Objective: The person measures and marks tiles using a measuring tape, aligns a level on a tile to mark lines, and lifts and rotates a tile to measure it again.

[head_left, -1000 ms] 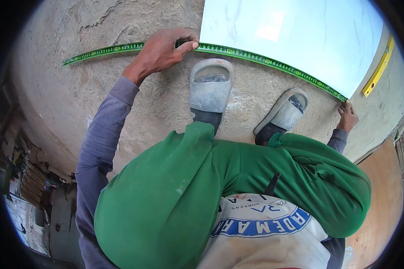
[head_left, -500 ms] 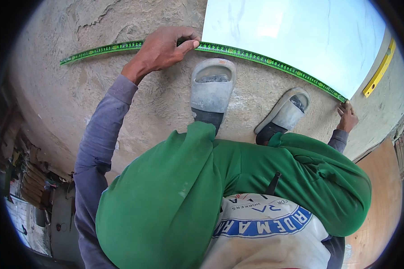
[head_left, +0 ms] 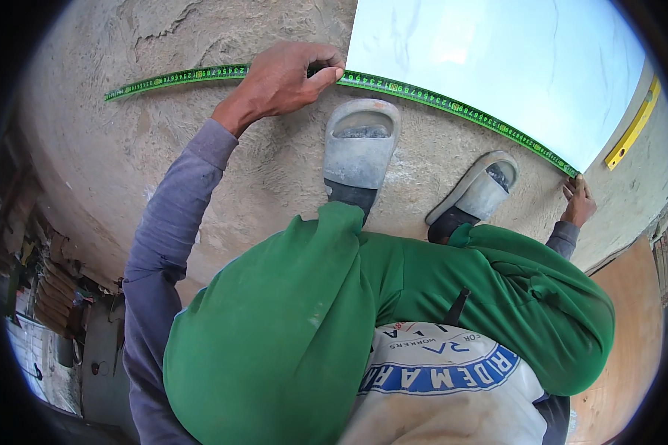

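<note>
A green tape measure blade (head_left: 453, 106) with black markings runs along the near edge of a glossy white tile or panel (head_left: 490, 67) with faint grey veins. My left hand (head_left: 286, 80) pinches the blade between thumb and fingers at the panel's near left corner. Beyond that hand, the blade's free length reaches left over the rough floor. At the near right corner, the fingers of my right hand (head_left: 579, 202) press together on the other end of the blade. No tape case can be made out there.
A yellow level or straight bar (head_left: 634, 124) lies right of the panel on the rough concrete floor (head_left: 193, 141). My feet, in grey slides (head_left: 360, 141), stand close to the blade. A brown board (head_left: 616, 326) is at the lower right. Clutter fills the far left edge.
The whole view has shifted slightly, so everything appears a little farther right. Both hands keep their hold on the blade at the panel's corners.
</note>
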`<state>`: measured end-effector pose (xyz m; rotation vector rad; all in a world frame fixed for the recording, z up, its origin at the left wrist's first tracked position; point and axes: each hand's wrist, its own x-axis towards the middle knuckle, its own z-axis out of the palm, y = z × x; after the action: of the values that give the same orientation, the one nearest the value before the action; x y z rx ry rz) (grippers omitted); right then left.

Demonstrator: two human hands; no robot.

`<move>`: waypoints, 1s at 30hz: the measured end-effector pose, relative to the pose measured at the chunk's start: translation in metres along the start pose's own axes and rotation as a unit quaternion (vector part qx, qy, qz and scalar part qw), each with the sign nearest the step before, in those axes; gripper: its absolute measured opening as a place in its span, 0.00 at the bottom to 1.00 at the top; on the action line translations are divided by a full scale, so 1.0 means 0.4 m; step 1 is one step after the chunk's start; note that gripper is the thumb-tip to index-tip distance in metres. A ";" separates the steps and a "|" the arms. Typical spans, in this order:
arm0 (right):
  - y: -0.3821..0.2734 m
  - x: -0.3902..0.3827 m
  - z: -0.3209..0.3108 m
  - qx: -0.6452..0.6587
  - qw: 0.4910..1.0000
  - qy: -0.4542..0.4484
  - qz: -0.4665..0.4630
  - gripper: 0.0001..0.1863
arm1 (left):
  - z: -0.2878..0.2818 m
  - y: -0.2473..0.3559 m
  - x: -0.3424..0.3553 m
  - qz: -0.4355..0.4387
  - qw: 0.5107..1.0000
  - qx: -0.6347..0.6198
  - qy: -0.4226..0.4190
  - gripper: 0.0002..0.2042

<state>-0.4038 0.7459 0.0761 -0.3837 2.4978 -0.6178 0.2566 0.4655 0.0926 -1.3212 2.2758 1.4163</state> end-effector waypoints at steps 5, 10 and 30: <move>-0.023 -0.015 -0.036 0.008 1.000 0.022 -0.006 0.24 | -0.008 0.017 0.023 0.033 0.999 0.006 0.015 0.14; -0.070 -0.066 0.034 0.022 0.999 0.024 -0.023 0.19 | 0.014 0.038 0.009 0.002 0.997 -0.076 0.034 0.10; -0.060 -0.072 -0.008 -0.078 0.989 0.045 -0.118 0.16 | 0.017 0.079 0.019 -0.069 0.992 -0.100 -0.021 0.07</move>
<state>-0.3787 0.7376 0.1028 -0.7331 2.6170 -0.5415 0.2266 0.4716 0.1052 -1.4578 2.0163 1.6415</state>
